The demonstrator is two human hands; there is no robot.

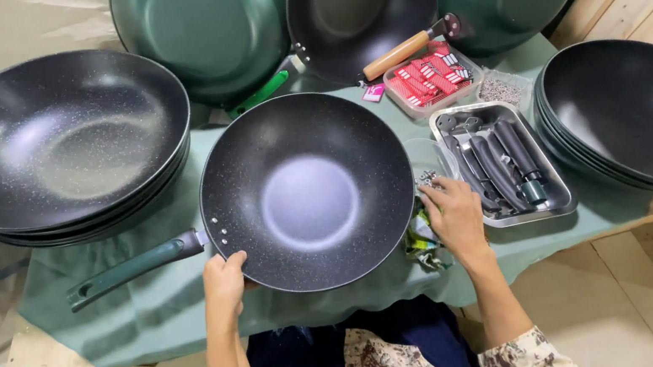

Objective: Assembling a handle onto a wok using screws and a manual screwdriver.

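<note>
Hands point(224, 283) point(455, 216): two; handled woks point(306, 190): three.

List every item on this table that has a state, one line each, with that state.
Wok: upright, handle fitted, empty.
Left hand: gripping the wok's near rim.
Right hand: resting beside the wok, over small parts.
Steel tray: holds dark handles.
Left stack of woks: nested, top one empty.
Right stack of woks: nested.

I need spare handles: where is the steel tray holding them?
In the head view, the steel tray sits right of centre on the green cloth, between the middle wok and the right-hand wok stack.
</note>
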